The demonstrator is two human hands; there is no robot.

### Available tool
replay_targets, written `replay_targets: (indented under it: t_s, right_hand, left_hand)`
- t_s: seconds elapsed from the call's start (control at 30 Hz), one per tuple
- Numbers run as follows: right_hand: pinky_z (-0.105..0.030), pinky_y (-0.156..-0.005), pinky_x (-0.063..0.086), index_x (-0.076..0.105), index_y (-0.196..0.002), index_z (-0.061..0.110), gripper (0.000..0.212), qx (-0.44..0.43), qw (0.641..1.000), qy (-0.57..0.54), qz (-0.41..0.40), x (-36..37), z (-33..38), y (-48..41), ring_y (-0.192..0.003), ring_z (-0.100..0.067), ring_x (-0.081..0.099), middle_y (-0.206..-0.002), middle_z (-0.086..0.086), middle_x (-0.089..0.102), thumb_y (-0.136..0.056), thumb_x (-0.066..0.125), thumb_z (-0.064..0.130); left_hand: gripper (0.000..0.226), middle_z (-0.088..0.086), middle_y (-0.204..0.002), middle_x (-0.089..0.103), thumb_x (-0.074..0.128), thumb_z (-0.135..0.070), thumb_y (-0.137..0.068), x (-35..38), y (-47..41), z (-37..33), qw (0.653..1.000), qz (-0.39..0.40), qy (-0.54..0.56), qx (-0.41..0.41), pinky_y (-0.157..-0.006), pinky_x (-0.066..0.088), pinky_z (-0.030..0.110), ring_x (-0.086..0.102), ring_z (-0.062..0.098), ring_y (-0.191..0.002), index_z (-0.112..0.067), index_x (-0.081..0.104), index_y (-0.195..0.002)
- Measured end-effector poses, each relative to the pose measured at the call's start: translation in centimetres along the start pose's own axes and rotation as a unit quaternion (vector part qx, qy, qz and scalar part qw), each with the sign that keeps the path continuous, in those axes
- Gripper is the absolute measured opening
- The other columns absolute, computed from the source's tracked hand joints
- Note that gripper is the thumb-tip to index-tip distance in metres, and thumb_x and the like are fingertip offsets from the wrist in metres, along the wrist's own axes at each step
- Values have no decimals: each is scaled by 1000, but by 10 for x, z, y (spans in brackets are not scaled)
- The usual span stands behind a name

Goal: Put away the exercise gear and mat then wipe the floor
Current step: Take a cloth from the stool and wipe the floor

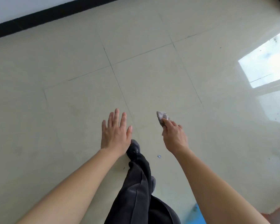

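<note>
My right hand (174, 136) pinches a crumpled cloth (163, 118) at centre frame; my left hand (116, 135) spreads empty. I should crouch, flatten it, and wipe the floor (152, 78) in overlapping strokes.

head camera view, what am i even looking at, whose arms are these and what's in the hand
No machine here: a camera worn on a person's head looks forward and down, so both bare arms are theirs. The left hand is open, fingers straight, holding nothing. The right hand pinches a small crumpled grey cloth. Below is a pale tiled floor with the person's dark shoe, a tiny scrap beside it, and a blue edge at the bottom I cannot identify.
</note>
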State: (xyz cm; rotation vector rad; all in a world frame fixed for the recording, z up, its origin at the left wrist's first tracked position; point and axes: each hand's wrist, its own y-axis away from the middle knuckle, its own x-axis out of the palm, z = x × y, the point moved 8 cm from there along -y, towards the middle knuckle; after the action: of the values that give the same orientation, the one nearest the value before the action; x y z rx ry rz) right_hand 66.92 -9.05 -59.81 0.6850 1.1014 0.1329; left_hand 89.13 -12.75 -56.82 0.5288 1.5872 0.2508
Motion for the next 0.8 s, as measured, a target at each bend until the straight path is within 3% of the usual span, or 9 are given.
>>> replay_targets:
  t_s: [0.27,0.4,0.5,0.7,0.8]
  right_hand:
    - [-33,-76,42,39,-148,31,42,-94,992,74,38,37,-5,-121,-119,-26,47,-147,7,48,-107,33,26]
    - [-33,-74,42,34,-150,33,44,-132,987,71,64,104,-18,-197,-119,-26,47,-147,8,48,-107,33,26]
    - [-38,-80,49,35,-150,35,46,-208,973,60,80,172,-23,-256,-115,-26,49,-146,10,48,-106,37,23]
    - [-41,-81,50,49,-142,27,51,-374,910,137,116,315,-44,-331,-112,-33,56,-143,2,52,-94,47,9]
    - [-46,-105,45,47,-143,21,54,-528,827,156,110,370,-52,-328,-138,-37,42,-154,-7,42,-92,40,9]
  left_hand:
    - [61,11,-164,-7,12,-43,-102,95,-104,2,996,60,26,-62,-120,9,50,-1,29,-151,-16,2,-156]
    - [60,11,-164,-8,20,-34,-103,175,-161,10,994,76,7,-75,-120,11,50,0,30,-151,-15,0,-156]
    - [62,12,-164,-5,30,-28,-100,244,-216,26,993,80,-28,-85,-119,13,51,3,31,-150,-15,4,-155]
    - [59,14,-163,5,35,-23,-99,355,-307,72,978,58,-11,-198,-115,20,54,10,34,-148,-13,16,-153]
    - [56,15,-162,9,33,-24,-100,386,-344,88,976,15,-8,-219,-114,21,54,12,35,-148,-13,19,-152]
